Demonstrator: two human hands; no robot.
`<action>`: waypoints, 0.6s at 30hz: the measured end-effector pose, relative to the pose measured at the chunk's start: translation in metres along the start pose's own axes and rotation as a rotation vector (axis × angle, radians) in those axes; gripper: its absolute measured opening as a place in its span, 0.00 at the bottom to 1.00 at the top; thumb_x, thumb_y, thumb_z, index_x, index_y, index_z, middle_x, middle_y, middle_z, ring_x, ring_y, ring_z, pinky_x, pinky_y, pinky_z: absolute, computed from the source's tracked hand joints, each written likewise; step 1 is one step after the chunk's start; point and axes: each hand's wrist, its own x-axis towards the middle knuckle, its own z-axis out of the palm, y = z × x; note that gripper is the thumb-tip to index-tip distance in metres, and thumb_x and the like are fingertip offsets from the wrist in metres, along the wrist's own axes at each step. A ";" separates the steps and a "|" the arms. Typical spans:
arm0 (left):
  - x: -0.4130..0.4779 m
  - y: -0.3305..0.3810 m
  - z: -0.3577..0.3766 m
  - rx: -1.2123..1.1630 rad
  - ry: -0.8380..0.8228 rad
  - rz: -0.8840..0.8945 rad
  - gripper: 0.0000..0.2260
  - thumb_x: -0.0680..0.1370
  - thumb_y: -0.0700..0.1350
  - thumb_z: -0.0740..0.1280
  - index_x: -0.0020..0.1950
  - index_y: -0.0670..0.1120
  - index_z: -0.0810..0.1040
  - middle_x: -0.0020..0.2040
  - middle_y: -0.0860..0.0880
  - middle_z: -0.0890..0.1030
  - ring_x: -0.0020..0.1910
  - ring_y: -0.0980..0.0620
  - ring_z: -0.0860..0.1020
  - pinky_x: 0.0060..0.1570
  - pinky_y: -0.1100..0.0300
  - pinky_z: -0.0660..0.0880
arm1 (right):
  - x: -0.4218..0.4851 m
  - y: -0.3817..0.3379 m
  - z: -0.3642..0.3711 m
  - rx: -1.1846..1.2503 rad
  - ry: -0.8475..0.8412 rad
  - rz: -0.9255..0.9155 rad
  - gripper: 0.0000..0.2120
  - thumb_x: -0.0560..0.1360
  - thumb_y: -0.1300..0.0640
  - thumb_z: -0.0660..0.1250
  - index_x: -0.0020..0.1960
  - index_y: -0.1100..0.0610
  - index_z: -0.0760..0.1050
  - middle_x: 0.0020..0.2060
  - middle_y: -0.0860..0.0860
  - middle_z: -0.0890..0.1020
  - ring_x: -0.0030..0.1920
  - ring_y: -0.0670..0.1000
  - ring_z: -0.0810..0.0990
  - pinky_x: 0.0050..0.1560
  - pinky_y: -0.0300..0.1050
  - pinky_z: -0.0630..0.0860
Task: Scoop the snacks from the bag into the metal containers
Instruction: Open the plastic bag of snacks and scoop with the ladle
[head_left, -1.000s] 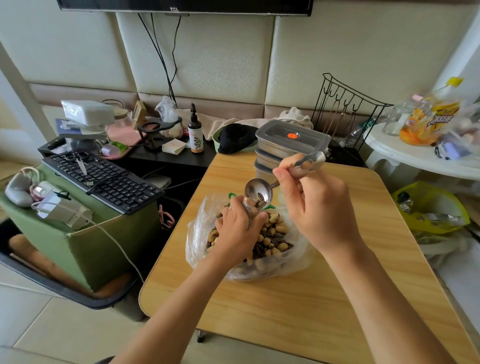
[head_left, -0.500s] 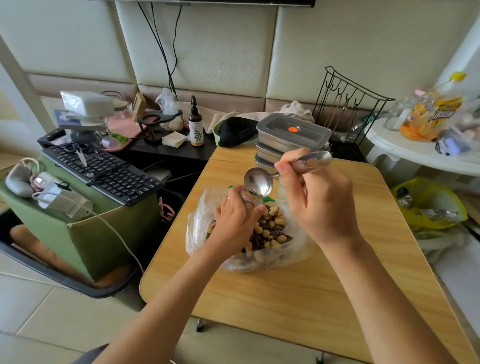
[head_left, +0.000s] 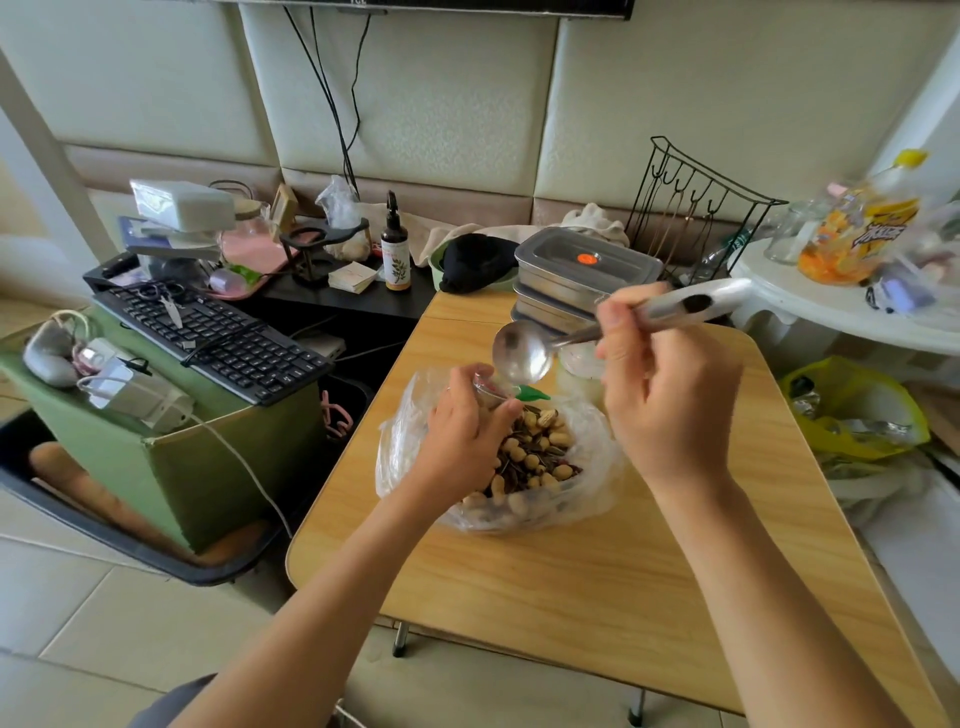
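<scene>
A clear, crinkled plastic bag (head_left: 597, 470) slumps open at the middle of a pale wood-grain table (head_left: 571, 587), filled with mixed snacks (head_left: 540, 452): tan, knobbly peanuts in the shell among dark striped seeds. The left hand (head_left: 462, 436) has its fingers curled over the bag's near-left rim and grips the plastic, holding the mouth wide. The right hand (head_left: 670, 395) is closed round the thick, rounded handle of a polished metal spoon (head_left: 524, 356), thumb on top; the round, shiny bowl is empty and hangs just above the bag's far edge. Behind the spoon, at the table's far side, stand stacked rectangular metal containers (head_left: 576, 286), the top one capped with a smooth grey lid bearing an orange dot. Beyond them stands a black wire rack (head_left: 696, 208) against the padded wall. To the left, a black keyboard (head_left: 218, 338) lies on a green box, and a dark dropper bottle (head_left: 395, 249) stands upright on a low black shelf. At right, a crumpled yellow plastic bag (head_left: 857, 415) sits below a white round table (head_left: 831, 309)
</scene>
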 end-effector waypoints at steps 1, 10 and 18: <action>0.000 0.001 -0.002 -0.008 0.004 0.003 0.17 0.83 0.53 0.66 0.68 0.50 0.67 0.57 0.57 0.78 0.56 0.51 0.79 0.60 0.44 0.77 | 0.001 0.004 -0.003 -0.026 0.028 0.052 0.15 0.85 0.59 0.63 0.45 0.64 0.81 0.30 0.52 0.81 0.26 0.46 0.74 0.29 0.36 0.70; -0.015 0.004 -0.018 0.028 0.016 -0.003 0.16 0.83 0.51 0.66 0.68 0.46 0.71 0.55 0.53 0.80 0.46 0.64 0.78 0.43 0.70 0.76 | -0.032 0.025 0.006 -0.196 -0.394 0.313 0.19 0.86 0.55 0.59 0.41 0.60 0.78 0.26 0.44 0.72 0.24 0.37 0.70 0.21 0.33 0.68; -0.025 0.004 -0.001 -0.039 -0.007 -0.055 0.09 0.84 0.50 0.65 0.62 0.51 0.70 0.38 0.53 0.80 0.34 0.58 0.77 0.35 0.62 0.71 | -0.032 -0.014 0.024 -0.236 -0.569 0.048 0.05 0.83 0.60 0.65 0.52 0.61 0.78 0.29 0.52 0.79 0.24 0.54 0.77 0.25 0.35 0.57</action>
